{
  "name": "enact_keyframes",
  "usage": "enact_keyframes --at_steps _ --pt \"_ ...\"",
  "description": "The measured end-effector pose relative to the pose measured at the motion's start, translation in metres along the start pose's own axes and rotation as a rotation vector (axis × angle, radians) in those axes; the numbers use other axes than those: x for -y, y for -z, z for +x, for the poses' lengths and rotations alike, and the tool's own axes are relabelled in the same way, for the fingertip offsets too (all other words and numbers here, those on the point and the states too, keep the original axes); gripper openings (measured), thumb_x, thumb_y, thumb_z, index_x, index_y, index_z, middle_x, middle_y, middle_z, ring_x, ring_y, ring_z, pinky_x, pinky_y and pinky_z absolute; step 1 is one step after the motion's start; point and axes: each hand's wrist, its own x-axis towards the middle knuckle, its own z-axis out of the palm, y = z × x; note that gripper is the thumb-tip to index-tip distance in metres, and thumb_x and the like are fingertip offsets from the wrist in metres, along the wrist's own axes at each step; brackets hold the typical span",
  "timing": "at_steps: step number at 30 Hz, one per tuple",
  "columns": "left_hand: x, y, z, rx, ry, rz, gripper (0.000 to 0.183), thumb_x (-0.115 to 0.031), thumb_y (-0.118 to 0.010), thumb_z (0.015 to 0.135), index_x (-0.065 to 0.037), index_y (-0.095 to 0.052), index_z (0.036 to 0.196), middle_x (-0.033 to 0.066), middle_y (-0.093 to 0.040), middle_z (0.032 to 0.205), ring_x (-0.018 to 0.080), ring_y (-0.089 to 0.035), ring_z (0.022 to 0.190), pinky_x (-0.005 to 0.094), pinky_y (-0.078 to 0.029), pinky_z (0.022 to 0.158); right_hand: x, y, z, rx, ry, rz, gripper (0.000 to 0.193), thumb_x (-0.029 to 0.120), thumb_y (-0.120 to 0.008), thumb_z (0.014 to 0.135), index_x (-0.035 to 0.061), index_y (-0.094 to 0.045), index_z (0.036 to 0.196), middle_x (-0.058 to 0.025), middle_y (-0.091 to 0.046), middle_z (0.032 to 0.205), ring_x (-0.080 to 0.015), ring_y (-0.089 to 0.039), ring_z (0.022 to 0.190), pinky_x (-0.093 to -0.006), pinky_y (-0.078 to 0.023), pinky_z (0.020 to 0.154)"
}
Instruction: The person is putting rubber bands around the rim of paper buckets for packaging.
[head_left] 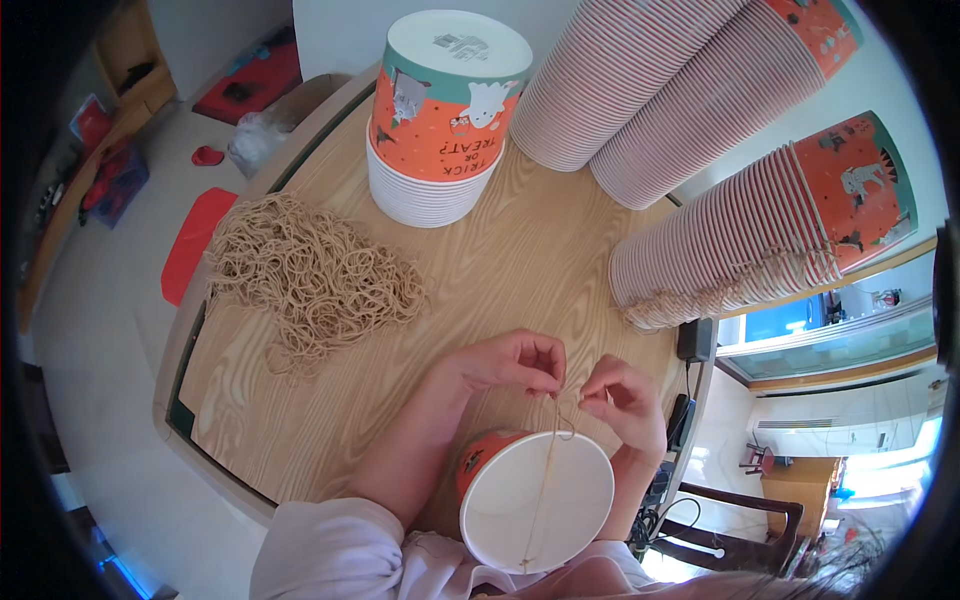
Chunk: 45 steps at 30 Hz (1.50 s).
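Note:
A paper bucket (500, 500), white inside and orange outside, lies tilted at the table's front edge with its mouth toward me. A thin tan cord (545, 485) runs across the mouth from the lower rim to the upper rim. Just above that upper rim, my left hand (525, 362) pinches the cord between thumb and fingertips. Close beside it on the right, my right hand (625, 405) is closed in a pinch at the cord's loose, looped end. To the left on the table lies a tangled heap of tan cords (310, 270).
An upside-down stack of orange and green buckets (440, 140) stands at the back. Long nested bucket stacks (640, 80) lean at the back right. Another stack (720, 220) on the right has cords along its rims. A black adapter (695, 340) sits by the right table edge.

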Motion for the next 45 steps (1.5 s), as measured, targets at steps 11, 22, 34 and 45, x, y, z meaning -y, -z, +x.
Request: enact_keyframes --at_steps 11,22,34,45 --pt "0.005 -0.001 0.003 0.084 0.019 0.0 0.01 -0.005 -0.064 0.085 -0.002 -0.06 0.094 0.0035 -0.064 0.083 0.0075 -0.057 0.067 0.0218 -0.045 0.06 0.037 -0.022 -0.001 -0.053 -0.026 -0.422 0.025 -0.007 -0.07 0.07 0.0054 -0.07 0.092 -0.007 -0.058 0.079 -0.0206 -0.061 0.073 -0.0288 -0.048 0.063" --pt "0.016 -0.001 0.005 0.156 0.166 -0.01 0.021 -0.006 -0.071 0.08 -0.002 -0.062 0.098 0.0038 -0.063 0.095 0.0116 -0.06 0.091 0.0261 -0.048 0.083 0.033 -0.023 0.001 -0.099 0.01 -0.467 0.023 -0.01 -0.071 0.067 0.0013 -0.068 0.088 -0.0094 -0.062 0.08 -0.022 -0.063 0.075 -0.0287 -0.049 0.065" --pt "0.009 -0.004 0.005 0.157 0.092 -0.021 0.023 -0.008 -0.072 0.078 -0.003 -0.058 0.096 0.003 -0.062 0.091 0.0105 -0.059 0.084 0.0256 -0.047 0.076 0.04 -0.024 -0.001 -0.143 -0.016 -0.417 0.018 -0.004 -0.071 0.069 0.0011 -0.069 0.086 -0.008 -0.058 0.077 -0.0182 -0.058 0.07 -0.0265 -0.046 0.061" --pt "0.02 -0.009 0.011 0.089 -0.039 -0.046 0.014 -0.004 -0.068 0.083 -0.003 -0.059 0.093 0.001 -0.062 0.085 0.0073 -0.058 0.077 0.0218 -0.047 0.066 0.039 -0.031 0.002 -0.15 -0.078 -0.47 0.019 -0.004 -0.07 0.069 0.0025 -0.069 0.087 -0.0069 -0.057 0.076 -0.0172 -0.057 0.069 -0.0263 -0.045 0.061"
